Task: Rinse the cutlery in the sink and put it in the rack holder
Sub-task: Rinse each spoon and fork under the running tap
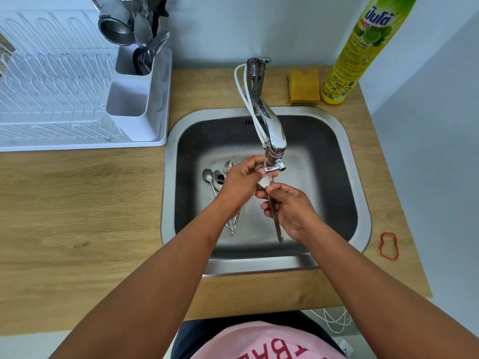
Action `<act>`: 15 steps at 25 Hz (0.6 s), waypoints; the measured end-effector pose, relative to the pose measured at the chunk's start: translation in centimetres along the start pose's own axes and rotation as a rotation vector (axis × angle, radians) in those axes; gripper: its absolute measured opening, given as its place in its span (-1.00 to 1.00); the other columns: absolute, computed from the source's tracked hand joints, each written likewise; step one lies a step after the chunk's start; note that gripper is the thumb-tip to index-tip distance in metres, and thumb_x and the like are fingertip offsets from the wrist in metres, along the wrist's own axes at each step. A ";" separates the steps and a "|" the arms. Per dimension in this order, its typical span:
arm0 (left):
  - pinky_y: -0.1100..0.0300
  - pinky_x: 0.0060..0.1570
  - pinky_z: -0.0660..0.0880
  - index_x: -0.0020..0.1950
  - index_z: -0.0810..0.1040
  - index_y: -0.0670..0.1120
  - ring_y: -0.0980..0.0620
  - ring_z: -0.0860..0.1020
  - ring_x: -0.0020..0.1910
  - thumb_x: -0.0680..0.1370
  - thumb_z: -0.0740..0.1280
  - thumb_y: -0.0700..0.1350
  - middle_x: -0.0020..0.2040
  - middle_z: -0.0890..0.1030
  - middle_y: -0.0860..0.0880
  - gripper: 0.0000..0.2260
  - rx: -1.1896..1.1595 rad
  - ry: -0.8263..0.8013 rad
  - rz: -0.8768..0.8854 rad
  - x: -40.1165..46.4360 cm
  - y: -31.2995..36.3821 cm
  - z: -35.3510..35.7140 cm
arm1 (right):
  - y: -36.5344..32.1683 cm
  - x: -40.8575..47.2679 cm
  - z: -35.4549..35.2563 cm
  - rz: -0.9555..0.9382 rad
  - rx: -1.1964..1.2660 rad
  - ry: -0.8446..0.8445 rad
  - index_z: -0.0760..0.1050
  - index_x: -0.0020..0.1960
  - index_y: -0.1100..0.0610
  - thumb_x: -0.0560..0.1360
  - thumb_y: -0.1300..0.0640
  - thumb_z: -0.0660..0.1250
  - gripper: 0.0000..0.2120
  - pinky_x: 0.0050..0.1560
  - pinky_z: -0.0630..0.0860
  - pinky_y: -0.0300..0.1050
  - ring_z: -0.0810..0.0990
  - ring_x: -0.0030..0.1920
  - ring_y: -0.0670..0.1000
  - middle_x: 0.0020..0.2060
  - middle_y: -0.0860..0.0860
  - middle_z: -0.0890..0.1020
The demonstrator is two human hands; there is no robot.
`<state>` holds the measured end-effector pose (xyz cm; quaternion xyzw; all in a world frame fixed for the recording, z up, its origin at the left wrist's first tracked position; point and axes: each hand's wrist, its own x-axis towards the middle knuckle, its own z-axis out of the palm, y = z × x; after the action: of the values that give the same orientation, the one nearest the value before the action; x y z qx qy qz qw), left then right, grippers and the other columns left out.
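Over the steel sink [360, 161], both hands meet under the tap spout [275, 161], where water runs. My right hand [290, 211] grips the handle of a metal piece of cutlery [277, 226]; its head is hidden in the water. My left hand [241, 180] touches that head with its fingers. Several dirty spoons [216, 180] lie on the sink floor to the left, partly hidden by my left wrist. The white rack holder [132, 99] stands at the left; its far compartment holds clean cutlery [150, 45], its near compartment is empty.
A white dish rack [51, 81] fills the left counter, with a steel cup [115, 29] at its back. A yellow sponge [303, 86] and a dish soap bottle [363, 50] stand behind the sink. A red rubber band [388, 246] lies at the right.
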<state>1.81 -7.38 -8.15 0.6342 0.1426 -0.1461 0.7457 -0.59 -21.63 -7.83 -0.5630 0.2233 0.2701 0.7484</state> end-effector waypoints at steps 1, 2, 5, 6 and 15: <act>0.21 -0.27 0.62 0.21 0.68 -0.14 0.08 0.73 -0.14 0.63 0.32 -0.31 -0.03 0.78 -0.07 -0.78 0.051 0.031 0.048 -0.2 -0.1 0.2 | 0.1 0.1 0.1 -0.009 -0.017 0.024 0.61 -0.05 0.17 0.60 0.23 0.35 -0.91 -0.30 0.52 -0.12 0.60 -0.37 0.03 -0.25 0.12 0.74; 0.22 -0.27 0.62 0.16 0.70 -0.13 0.08 0.73 -0.14 0.61 0.36 -0.30 -0.06 0.78 -0.07 -0.80 0.076 0.064 0.077 -0.3 -0.2 0.3 | 0.3 0.1 0.3 -0.016 -0.030 0.046 0.63 -0.07 0.17 0.59 0.21 0.36 -0.90 -0.31 0.51 -0.13 0.59 -0.38 0.03 -0.28 0.10 0.73; 0.23 -0.28 0.60 0.10 0.74 -0.15 0.07 0.72 -0.20 0.59 0.42 -0.27 -0.11 0.78 -0.11 -0.86 0.065 0.078 0.063 -0.2 0.1 0.2 | 0.9 0.1 1.0 0.016 -0.014 0.051 0.66 -0.14 0.14 0.59 0.05 0.40 -0.80 -0.43 0.42 -0.18 0.48 -0.48 -0.04 -0.40 0.04 0.62; 0.22 -0.29 0.60 0.13 0.73 -0.17 0.05 0.71 -0.20 0.61 0.41 -0.25 -0.09 0.78 -0.12 -0.85 0.064 0.047 0.043 -0.2 0.4 0.0 | 0.9 0.1 1.1 0.035 -0.006 0.046 0.66 -0.18 0.12 0.58 0.00 0.40 -0.76 -0.47 0.38 -0.20 0.43 -0.51 -0.06 -0.42 0.02 0.59; 0.20 -0.12 0.62 0.10 0.74 -0.20 0.03 0.71 -0.09 0.51 0.49 -0.30 0.02 0.77 -0.16 -0.82 -0.009 0.113 -0.011 0.0 0.1 -1.4 | -0.3 0.7 1.5 -0.011 -0.048 -0.005 0.63 -0.06 0.16 0.55 0.31 0.38 -0.90 -0.35 0.50 -0.16 0.59 -0.39 -0.01 -0.17 0.16 0.75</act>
<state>1.82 -5.99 -8.31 0.6372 0.1886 -0.1135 0.7386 0.19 -20.09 -7.70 -0.5812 0.2117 0.2727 0.7369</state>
